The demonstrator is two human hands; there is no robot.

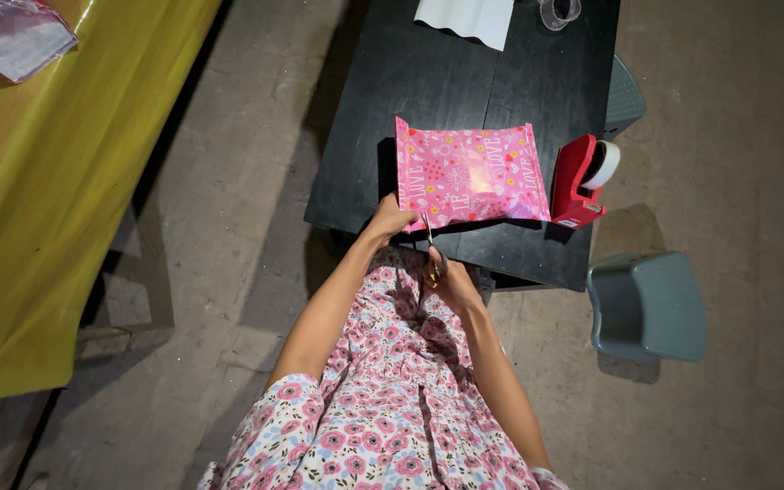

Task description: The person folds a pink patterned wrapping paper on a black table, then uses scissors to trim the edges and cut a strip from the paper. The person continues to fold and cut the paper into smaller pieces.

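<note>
Flowered dress nearest, my right hand grips scissors cutting pink wrapping paper, left hand pinching its near edge; blades must track straight.

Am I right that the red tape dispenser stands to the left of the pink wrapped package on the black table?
Not quite: in the head view the red tape dispenser stands to the right of the pink wrapped package, on the black table.
</note>
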